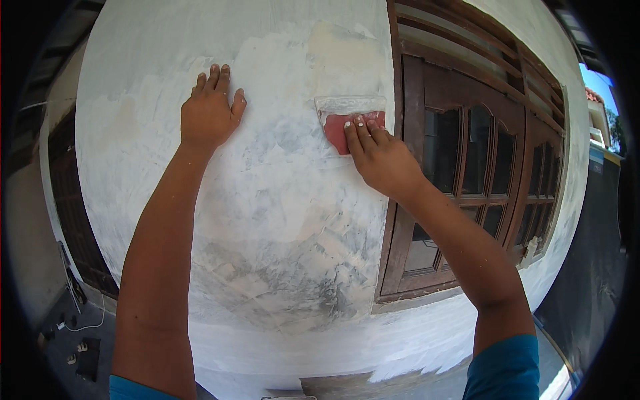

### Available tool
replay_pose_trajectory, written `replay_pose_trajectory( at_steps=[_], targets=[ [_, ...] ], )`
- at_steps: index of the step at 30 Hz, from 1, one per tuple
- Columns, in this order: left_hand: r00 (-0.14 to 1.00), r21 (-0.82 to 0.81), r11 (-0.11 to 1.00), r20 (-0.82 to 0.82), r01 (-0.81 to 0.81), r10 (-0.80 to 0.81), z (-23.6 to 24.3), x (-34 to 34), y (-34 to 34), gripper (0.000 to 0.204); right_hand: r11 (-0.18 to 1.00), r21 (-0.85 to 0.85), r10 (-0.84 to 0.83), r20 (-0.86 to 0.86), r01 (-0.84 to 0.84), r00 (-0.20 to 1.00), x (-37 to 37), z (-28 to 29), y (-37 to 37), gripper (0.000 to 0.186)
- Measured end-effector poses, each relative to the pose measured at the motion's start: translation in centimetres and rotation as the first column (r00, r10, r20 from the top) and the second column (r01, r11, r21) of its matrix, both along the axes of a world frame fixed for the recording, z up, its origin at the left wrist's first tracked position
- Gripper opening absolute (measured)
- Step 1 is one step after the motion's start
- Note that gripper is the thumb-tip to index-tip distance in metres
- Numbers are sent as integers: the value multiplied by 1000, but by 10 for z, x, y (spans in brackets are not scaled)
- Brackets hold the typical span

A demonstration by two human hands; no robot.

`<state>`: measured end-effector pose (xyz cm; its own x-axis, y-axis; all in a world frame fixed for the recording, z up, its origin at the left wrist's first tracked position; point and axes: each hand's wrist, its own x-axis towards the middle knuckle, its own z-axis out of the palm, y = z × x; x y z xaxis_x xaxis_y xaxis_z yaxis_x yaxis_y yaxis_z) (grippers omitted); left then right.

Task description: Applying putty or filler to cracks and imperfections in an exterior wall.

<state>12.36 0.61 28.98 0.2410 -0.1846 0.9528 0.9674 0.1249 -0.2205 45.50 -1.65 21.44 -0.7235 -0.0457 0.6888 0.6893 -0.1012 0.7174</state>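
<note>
With both hands raised and well apart, clamping a red scraper in the right hand, fingers laid over its face; resting the left hand open on the wall, fingertips pointing up, thumb spread to the side. With the scraper held up against the wall, just left of a brown wooden window, and with its whitish-smeared blade uppermost. Below and around it, patched in white, cream and grey, darkest and roughest lower down. To the right, glazed in several panes. At the lower edge, clad in blue sleeves. Farther off, with a dark brown door at the left, and at the far right with a small patch of blue sky
</note>
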Motion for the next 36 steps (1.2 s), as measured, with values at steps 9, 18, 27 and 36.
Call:
replay_pose_trajectory(
  at_steps=[9, 18, 27, 36],
  targets=[
    [991, -145, 989, -123, 29, -48, -10, 17, -12, 61, 961, 60, 274, -50, -271, 960, -17, 27, -62, 28],
    [916, -194, 943, -248, 270, -314, -26, 31, 3, 69, 986, 145, 109, -158, -86, 981, -34, 92, 6, 39],
    [921, -119, 951, -241, 284, -305, -27, 23, 7, 69, 991, -120, 49, -45, -54, 998, -41, -36, -53, 44],
    [913, -106, 950, -263, 294, -312, -26, 32, 10, 69, 1000, -4, -16, -311, 16, 950, 2, 104, -22, 41]
  ],
)
